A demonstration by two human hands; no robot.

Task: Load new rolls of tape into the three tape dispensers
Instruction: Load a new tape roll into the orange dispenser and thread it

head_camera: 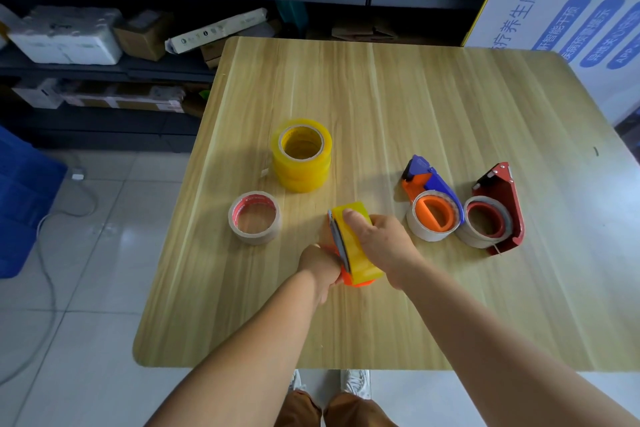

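Note:
Above the table's near middle, my left hand (320, 267) grips an orange tape dispenser (358, 280) from the left. My right hand (382, 246) holds a yellow tape roll (356, 246) that sits on edge in that dispenser. A stack of yellow rolls (302, 154) stands further back. One beige roll with a red core (254, 217) lies flat to the left. On the right lie an orange and blue dispenser (431, 199) and a red dispenser (497, 208), each with a whitish, nearly used-up roll on its hub.
The wooden table (381, 87) has rounded corners; its left edge drops to a tiled floor with a cable. Dark shelves with boxes stand behind. A white printed board (571, 10) leans at the back right, and a blue crate (20, 201) sits at the left.

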